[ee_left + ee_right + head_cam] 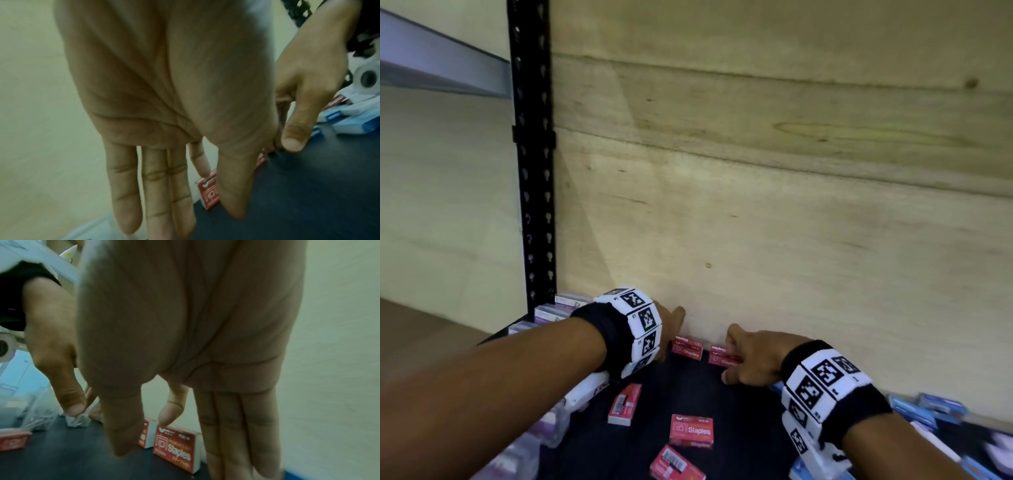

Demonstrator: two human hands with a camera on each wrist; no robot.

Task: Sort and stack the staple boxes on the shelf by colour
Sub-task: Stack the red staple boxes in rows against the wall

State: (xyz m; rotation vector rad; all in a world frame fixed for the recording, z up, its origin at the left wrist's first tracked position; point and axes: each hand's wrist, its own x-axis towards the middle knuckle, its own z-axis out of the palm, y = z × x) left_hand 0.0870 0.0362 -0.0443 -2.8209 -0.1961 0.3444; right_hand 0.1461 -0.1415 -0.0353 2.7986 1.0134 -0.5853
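near: red staple boxes (691, 430) lie loose on the dark shelf (688, 387) | back: two red boxes (687, 348) stand side by side at the wooden panel (756, 171) | left hand (671, 325): fingers straight, index touching the left one | right hand (748, 356): fingers straight, index touching the right one | sides: purple boxes (549, 313) left, blue boxes (928, 407) right
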